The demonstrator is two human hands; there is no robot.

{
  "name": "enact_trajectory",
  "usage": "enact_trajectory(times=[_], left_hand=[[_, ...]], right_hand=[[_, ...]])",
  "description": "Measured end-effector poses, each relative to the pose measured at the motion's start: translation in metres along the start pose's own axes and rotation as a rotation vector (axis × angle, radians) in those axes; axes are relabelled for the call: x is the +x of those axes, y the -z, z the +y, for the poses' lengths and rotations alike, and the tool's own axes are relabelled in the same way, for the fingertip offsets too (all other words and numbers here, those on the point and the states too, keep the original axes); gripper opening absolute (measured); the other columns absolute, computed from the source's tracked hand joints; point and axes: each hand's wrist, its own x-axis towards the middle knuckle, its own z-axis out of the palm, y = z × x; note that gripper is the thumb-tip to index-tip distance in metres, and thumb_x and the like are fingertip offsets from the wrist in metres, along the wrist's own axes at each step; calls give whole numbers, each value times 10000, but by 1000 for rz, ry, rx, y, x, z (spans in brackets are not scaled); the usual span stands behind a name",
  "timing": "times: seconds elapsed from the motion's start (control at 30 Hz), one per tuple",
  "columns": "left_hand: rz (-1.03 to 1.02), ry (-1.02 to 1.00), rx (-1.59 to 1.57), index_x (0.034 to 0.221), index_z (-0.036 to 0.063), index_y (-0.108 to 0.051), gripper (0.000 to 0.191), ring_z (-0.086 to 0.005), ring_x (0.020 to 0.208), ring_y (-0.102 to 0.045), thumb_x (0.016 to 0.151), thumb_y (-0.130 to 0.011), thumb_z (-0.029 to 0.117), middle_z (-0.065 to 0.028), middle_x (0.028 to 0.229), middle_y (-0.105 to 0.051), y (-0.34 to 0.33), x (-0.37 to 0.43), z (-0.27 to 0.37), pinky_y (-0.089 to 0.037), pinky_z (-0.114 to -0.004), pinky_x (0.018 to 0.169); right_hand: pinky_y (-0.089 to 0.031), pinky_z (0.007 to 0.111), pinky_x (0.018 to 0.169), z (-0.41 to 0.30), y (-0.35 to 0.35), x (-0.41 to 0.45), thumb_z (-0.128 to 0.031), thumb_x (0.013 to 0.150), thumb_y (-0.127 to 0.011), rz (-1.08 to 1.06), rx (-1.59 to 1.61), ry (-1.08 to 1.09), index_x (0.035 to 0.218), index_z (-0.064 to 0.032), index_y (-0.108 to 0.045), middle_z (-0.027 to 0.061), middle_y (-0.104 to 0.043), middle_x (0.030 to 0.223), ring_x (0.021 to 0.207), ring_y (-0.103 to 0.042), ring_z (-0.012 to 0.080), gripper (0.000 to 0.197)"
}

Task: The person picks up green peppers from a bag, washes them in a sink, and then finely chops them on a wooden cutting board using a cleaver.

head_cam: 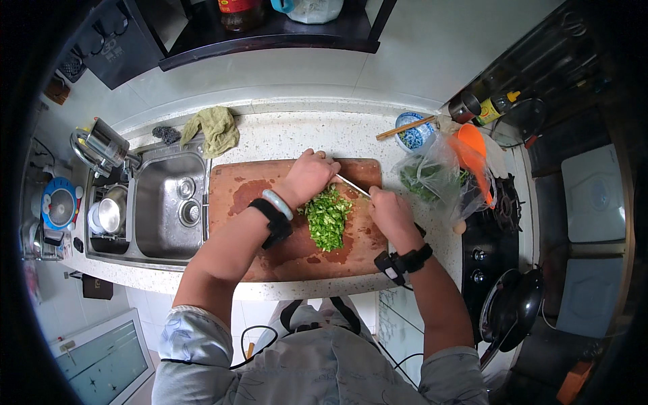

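Observation:
My right hand [394,215] grips a knife by its handle, over the right side of a wooden cutting board [283,268]. The knife blade [354,186] shows nearly edge-on as a thin bright line slanting up to the left. At the blade's far end is my left hand [313,173], fingers bent and fingertips at the metal; their exact hold is hidden. Finely chopped green vegetable [326,220] lies in a heap on the board, just below the blade and between my wrists. Wet patches darken the wood around it.
Left of the board is a steel sink [162,212], with a yellow-green cloth [215,130] behind it. To the right stand a blue-and-white bowl [412,135] with chopsticks [405,127] across it, a plastic bag of greens [425,177], an egg [459,227] and a gas stove [481,238].

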Motion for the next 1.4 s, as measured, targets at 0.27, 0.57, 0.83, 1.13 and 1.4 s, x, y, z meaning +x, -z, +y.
enact_trajectory(times=[0.27,0.57,0.83,1.13,1.4], left_hand=[[-67,44,-10,864,118,-574,140,-220,903,-571,844,-534,250,-29,871,-608,-15,14,10,-411,-367,803],[-21,34,46,836,125,-563,108,-212,896,-571,815,-557,231,-31,845,-604,-12,8,10,-415,-364,805],[-134,12,-135,836,114,-544,241,-248,871,-571,826,-571,353,-40,822,-588,-4,-13,-4,-412,-380,802],[17,-5,41,828,122,-570,172,-220,880,-555,840,-560,293,-31,807,-579,-5,-27,8,-404,-341,783],[-169,77,-148,849,118,-591,295,-249,942,-563,838,-535,408,-51,871,-618,0,-48,-2,-407,-385,850]], right_hand=[[-502,479,695,27,-24,14,-70,854,-474,-84,-25,8,883,-26,-532,187,-650,833,829,-638,378,79],[-480,503,695,27,-26,9,-127,857,-508,-23,87,7,894,-29,-511,185,-635,807,798,-612,408,105],[-510,479,700,-4,-23,-2,-57,838,-475,-80,65,62,872,-5,-549,227,-644,810,825,-642,397,96],[-507,485,636,1,-42,-9,-70,818,-519,73,133,123,825,-12,-533,178,-627,694,697,-640,384,60],[-506,491,678,-25,-25,-19,-71,834,-496,-87,121,104,828,0,-555,217,-637,736,743,-642,400,92]])
